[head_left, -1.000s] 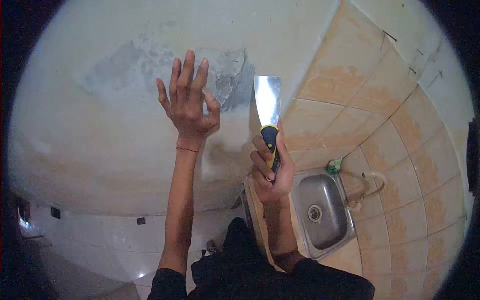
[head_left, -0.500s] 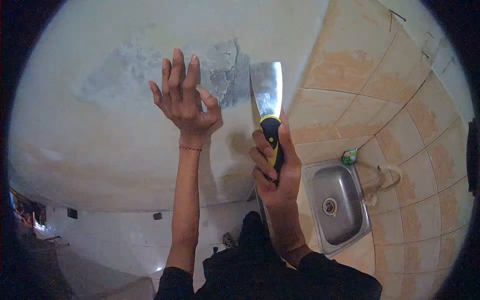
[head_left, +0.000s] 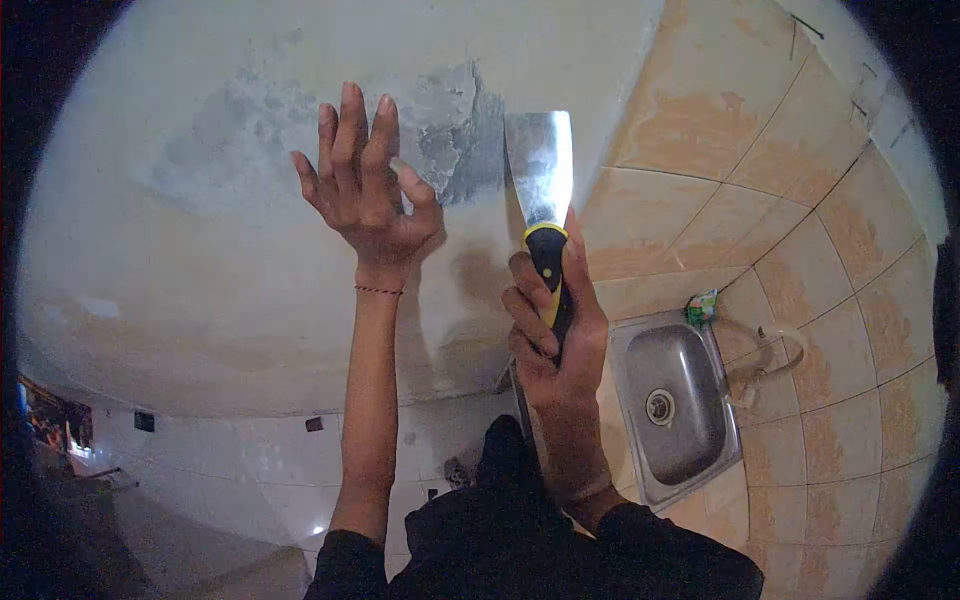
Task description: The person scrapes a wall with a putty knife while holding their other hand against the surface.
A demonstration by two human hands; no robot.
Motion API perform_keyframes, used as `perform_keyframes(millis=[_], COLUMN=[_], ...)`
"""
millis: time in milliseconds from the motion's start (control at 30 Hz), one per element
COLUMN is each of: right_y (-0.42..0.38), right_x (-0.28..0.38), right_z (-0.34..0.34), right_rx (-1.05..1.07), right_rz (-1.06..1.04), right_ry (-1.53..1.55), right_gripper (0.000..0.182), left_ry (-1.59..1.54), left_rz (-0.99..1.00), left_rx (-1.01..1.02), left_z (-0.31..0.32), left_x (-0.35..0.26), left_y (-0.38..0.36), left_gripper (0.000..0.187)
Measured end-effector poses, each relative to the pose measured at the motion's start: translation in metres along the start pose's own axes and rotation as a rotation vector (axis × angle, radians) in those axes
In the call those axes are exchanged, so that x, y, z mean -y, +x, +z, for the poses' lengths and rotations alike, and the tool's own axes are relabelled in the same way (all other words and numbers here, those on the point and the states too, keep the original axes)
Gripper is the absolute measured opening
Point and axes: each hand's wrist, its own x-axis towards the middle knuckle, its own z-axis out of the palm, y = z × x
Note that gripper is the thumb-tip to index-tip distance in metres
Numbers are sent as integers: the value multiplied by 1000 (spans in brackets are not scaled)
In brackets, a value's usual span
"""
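Note:
My left hand [head_left: 365, 190] is at the pale wall [head_left: 240, 290], fingers apart and pointing up, with nothing in it. It overlaps the left part of a grey, rough patch [head_left: 445, 130] where the wall's coating is broken. My right hand [head_left: 560, 320] is wrapped round the black and yellow handle of a putty knife [head_left: 541, 165]. The knife's wide metal blade points up, just right of the patch, its broad edge uppermost. Whether the blade touches the wall I cannot tell.
A steel sink [head_left: 678, 400] is at the lower right, with a green packet [head_left: 701, 307] at its upper corner and a tap [head_left: 775, 360] beside it. Beige and orange tiles [head_left: 840, 330] cover the wall on the right. White floor tiles [head_left: 270, 460] show below left.
Both hands have moved slightly up in view. The putty knife has shifted a little up and right with my right hand.

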Motion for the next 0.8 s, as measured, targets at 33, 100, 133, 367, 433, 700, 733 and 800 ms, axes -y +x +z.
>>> perform_keyframes(millis=[33,100,133,367,433,700,733,800], right_y=[1,2,2,5,7,5,3,0], right_x=[1,5,5,1,2,6,6,4], right_z=[1,2,2,4,6,12,12,12], right_rx=[13,38,35,62,84,41,30,15], right_rz=[5,22,26,-15,-41,-41,-36,-28], right_ry=[27,78,71,94,111,73,72,74], right_gripper=[62,62,62,55,52,53,53,53], left_ry=[6,7,-2,-25,0,-8,-14,-14], left_rz=[1,0,-1,8,8,10,4,0], left_rx=[3,4,4,-5,-2,22,28,41], left_z=[0,0,0,0,0,-2,-3,-4], left_x=[0,0,0,-1,-2,-2,-3,-3], left_y=[0,1,1,2,2,2,2,1], left_gripper=[60,60,60,59,59,60,60,60])
